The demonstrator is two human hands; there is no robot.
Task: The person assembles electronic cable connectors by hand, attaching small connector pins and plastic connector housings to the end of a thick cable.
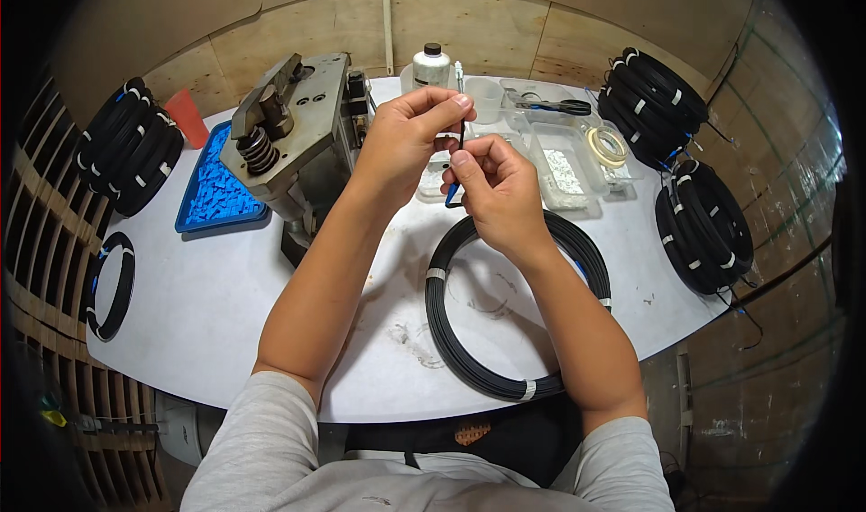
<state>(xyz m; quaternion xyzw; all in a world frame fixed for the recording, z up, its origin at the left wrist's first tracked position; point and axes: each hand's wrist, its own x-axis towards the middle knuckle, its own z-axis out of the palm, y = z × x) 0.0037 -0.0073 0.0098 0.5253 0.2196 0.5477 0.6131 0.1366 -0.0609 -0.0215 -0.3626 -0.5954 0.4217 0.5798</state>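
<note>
Between my two raised hands a thin black cable end (463, 131) stands nearly upright, with a pale fitting (458, 70) at its top. My left hand (408, 135) pinches it just below that fitting, thumb against fingers. Lower down, my right hand (498, 185) grips the same cable with curled fingers. A blue sleeve (453, 193) shows on the cable beneath the right fingers. Under my right forearm lies a coil of black cable (437, 318), bound with white bands; whether the held end belongs to it is hidden.
A metal press (311, 119) with a spring stands left of my hands, beside a blue tray (185, 225) of small blue pieces. Behind are a white bottle (431, 68), clear bins (564, 165), scissors (564, 107) and a tape roll (607, 147). Cable coils (126, 151) stack at both sides.
</note>
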